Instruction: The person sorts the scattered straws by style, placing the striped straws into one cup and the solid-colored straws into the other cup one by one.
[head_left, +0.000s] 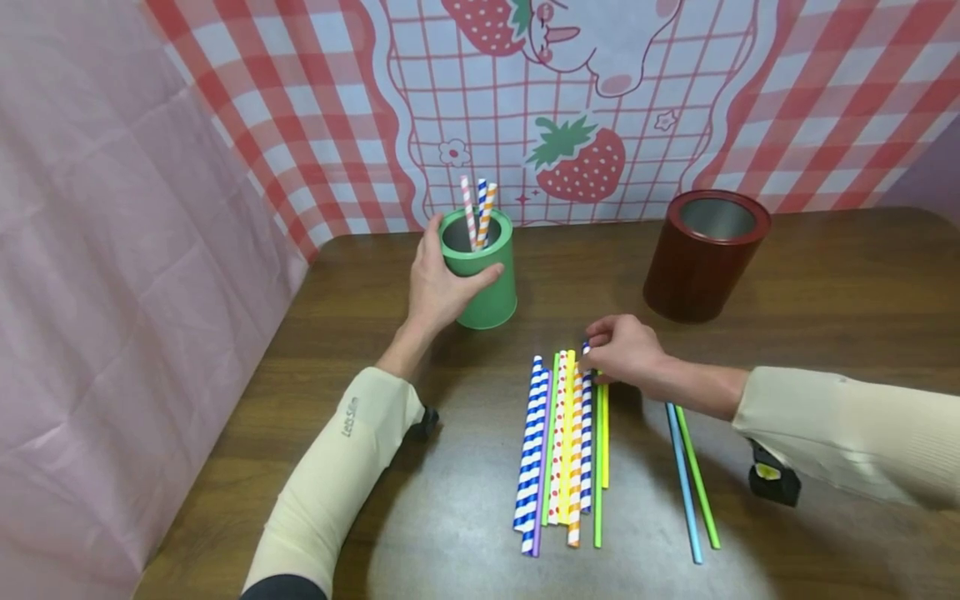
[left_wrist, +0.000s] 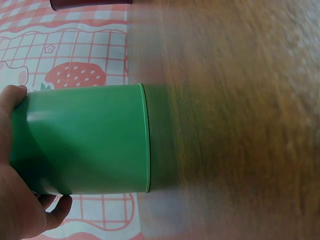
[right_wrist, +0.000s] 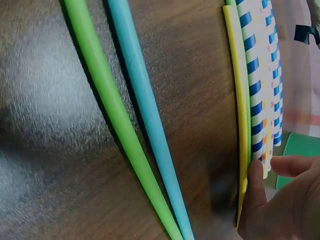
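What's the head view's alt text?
Left hand grips a green cylindrical metal can holding three striped straws; right hand is at a row of multicoloured straws on a brown wood-grain table. A maroon cylindrical metal can stands at right.

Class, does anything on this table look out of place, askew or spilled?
Slightly: a blue straw and a green straw lie slanted to the right, apart from the close row of straws, so they look like strays. I see nothing spilled or damaged.

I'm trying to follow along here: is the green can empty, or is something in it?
Not empty: the head view shows three striped straws poking up out of the green can. Its inside bottom is hidden.
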